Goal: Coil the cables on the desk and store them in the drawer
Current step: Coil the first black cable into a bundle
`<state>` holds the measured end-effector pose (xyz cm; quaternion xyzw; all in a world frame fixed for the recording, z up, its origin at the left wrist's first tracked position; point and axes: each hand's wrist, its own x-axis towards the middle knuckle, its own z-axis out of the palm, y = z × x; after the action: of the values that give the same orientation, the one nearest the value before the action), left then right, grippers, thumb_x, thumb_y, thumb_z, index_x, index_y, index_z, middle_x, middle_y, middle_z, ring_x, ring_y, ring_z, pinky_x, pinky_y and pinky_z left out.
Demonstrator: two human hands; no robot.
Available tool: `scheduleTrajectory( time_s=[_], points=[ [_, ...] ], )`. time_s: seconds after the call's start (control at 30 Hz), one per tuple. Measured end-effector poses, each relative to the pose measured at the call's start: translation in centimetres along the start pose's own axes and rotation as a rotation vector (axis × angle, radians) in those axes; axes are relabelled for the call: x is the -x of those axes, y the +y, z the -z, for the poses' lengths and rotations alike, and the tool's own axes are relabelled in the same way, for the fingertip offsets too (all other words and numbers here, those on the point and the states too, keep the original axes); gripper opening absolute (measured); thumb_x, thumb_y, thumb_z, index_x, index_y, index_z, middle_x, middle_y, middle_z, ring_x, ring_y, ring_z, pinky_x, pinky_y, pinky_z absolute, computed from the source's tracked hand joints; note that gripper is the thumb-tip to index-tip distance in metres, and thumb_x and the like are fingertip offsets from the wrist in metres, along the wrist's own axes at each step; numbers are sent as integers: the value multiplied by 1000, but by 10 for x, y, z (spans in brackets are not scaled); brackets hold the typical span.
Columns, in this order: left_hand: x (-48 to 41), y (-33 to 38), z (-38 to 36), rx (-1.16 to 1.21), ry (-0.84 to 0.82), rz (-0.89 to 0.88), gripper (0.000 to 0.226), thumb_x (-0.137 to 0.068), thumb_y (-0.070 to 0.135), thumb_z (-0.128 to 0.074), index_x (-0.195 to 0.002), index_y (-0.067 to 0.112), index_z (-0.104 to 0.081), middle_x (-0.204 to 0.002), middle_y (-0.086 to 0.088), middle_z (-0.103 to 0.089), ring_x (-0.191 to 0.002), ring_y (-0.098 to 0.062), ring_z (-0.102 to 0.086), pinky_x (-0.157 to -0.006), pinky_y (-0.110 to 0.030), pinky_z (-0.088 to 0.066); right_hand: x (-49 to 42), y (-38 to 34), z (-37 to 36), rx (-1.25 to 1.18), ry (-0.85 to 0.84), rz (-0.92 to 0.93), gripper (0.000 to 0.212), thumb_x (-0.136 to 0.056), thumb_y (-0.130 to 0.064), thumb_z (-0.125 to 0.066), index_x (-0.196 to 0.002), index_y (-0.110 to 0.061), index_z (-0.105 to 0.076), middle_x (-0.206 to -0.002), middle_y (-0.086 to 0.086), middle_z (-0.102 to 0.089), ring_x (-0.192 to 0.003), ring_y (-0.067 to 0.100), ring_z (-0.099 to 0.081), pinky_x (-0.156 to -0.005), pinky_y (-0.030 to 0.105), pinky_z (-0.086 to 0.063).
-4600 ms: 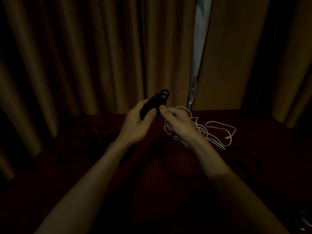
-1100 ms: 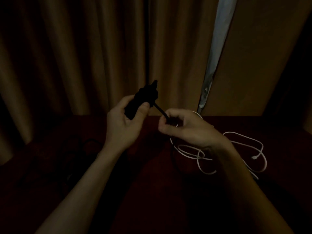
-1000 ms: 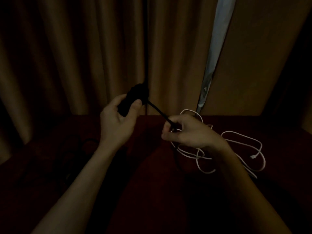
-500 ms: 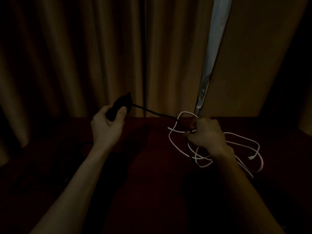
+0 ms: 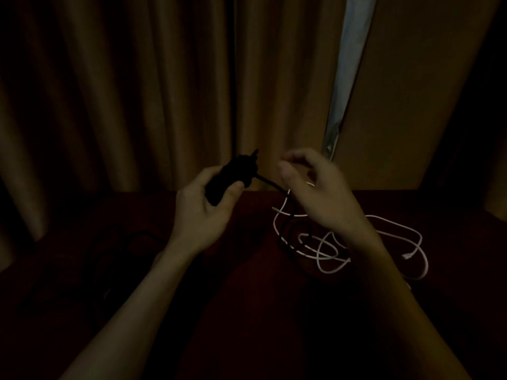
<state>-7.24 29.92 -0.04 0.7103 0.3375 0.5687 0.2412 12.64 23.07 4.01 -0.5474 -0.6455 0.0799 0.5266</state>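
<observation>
Now, left hand (image 5: 203,215): raised above the desk, to the left of the white cable, palm turned toward the camera; thumb and fingers are wrapped round the coiled black bundle.
Black cable bundle (image 5: 233,174): a short, tight coil gripped in the left hand, its upper end sticking out past the fingertips, up and to the left of the white cable.
Loose black strand (image 5: 270,184): leaves the bundle's right side and slants down toward the white cable, going out of sight behind the right hand; a dark loop (image 5: 290,234) lies on the desk across the white cable's left part.
Right hand (image 5: 321,198): lifted directly over the white cable, motion-blurred, thumb and fingers loosely curved with a gap between them; whether it holds the black strand cannot be told.
White cable (image 5: 329,253): a loose, uncoiled tangle lying on the desk, one plug end showing at its right side.
Desk (image 5: 247,297): dark red surface beneath the white cable, very dimly lit.
Other dark cables (image 5: 123,248): faint loops on the desk, well to the left of the white cable; details too dark to read.
Curtains (image 5: 137,91): tan folds hanging behind the white cable, with a pale slit (image 5: 343,78) above it.
</observation>
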Motion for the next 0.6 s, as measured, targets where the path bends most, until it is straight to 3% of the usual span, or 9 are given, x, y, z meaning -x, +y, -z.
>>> scheduleTrajectory(
  time_s=[0.03,0.1,0.13,0.2,0.3,0.4,0.5,0.6],
  points=[
    [1,2,-1,2,-17,-21,31,-95,30,-69,-123,19,-66,-102,13,-72,-91,-1,-69,-72,-15,-53,2,0,-5,-92,-95,-37,23,-103,-40,-56,-116,-24,-66,-99,-10,-71,-96,-2,-65,-81,15,-46],
    [2,3,-3,-13,-33,-45,32,-95,31,-69,-124,19,-66,-103,13,-71,-92,-1,-69,-73,-17,-54,6,2,-14,-233,-219,-66,24,-106,-32,-51,-105,-16,-69,-67,-1,-66,-65,16,-66,-65,29,-49],
    [1,3,-3,-16,-31,-43,32,-95,31,-69,-125,19,-66,-102,14,-71,-91,-1,-69,-72,-18,-55,7,3,-18,-326,-232,-71,28,-106,-29,-52,-96,-11,-71,-56,2,-55,-50,18,-55,-54,32,-45],
    [1,3,-2,-13,-19,-20,31,-95,30,-68,-124,18,-66,-100,14,-71,-88,-2,-69,-70,-18,-55,7,2,-25,-494,-248,-112,31,-102,-28,-58,-86,-7,-74,-49,2,-40,-41,11,-36,-42,26,-31],
    [-2,6,2,81,-33,47,24,-97,23,-66,-121,16,-66,-97,10,-73,-86,-3,-70,-70,-18,-54,9,3,-32,-460,-305,-132,28,-96,-30,-65,-82,-8,-77,-48,-4,-44,-43,5,-37,-45,18,-29],
    [-6,13,12,306,-169,178,25,-94,20,-67,-117,11,-68,-93,3,-76,-79,-10,-68,-69,-23,-54,9,9,-34,-446,-252,-143,28,-92,-28,-69,-80,-4,-76,-59,-4,-62,-57,3,-54,-59,17,-41],
    [-5,22,12,562,-299,322,37,-89,29,-64,-117,6,-68,-93,-4,-73,-76,-14,-64,-67,-22,-53,8,11,-33,-635,-273,-171,22,-90,-20,-68,-100,0,-70,-82,1,-70,-71,6,-66,-67,19,-50],
    [-2,27,7,671,-413,367,47,-94,36,-59,-121,-2,-67,-87,-11,-65,-72,-13,-59,-65,-19,-51,9,12,-31,-759,-368,-152,46,-88,-30,-71,-126,-7,-59,-91,2,-70,-70,13,-62,-61,19,-44]
  ],
)
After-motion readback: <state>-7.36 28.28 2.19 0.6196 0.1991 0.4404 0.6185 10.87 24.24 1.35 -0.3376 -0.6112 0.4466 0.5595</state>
